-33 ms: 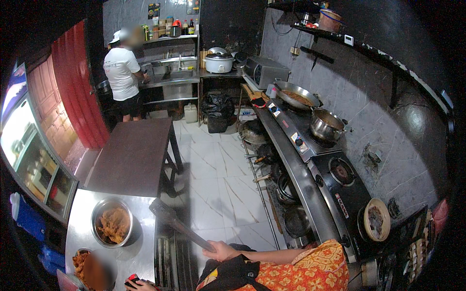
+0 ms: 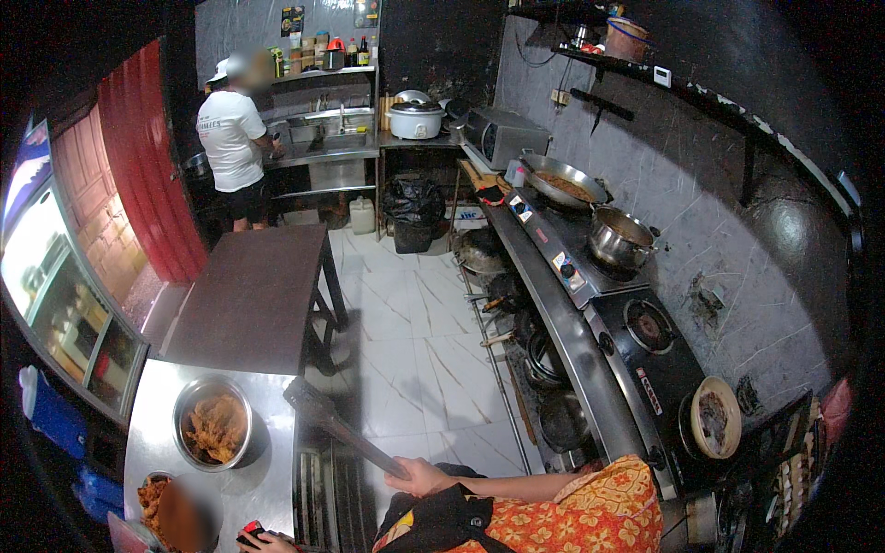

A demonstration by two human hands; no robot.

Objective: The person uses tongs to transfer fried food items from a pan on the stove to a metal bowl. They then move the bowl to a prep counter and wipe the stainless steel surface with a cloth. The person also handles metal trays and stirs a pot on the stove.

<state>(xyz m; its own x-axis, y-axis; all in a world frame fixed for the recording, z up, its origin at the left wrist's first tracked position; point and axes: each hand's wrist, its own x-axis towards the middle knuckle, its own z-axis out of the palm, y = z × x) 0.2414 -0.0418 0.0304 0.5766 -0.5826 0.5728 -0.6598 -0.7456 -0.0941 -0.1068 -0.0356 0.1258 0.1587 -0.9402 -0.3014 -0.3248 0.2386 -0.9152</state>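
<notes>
A: Start at your left. What is down there?

B: Your left hand sits at the lower edge, its fingers closed on a small red and black object, too small to identify. Just above it, on the steel counter, stands a metal bowl of fried pieces.

A: And further right?

B: Your right hand has its fingers wrapped tight on the handle of a long dark spatula, whose flat blade reaches up-left over the counter's edge, near the bowl. Beyond it lie the white tiled floor, then the stove with a steel pot and a wok. A person in a white shirt stands at the far sink
</notes>
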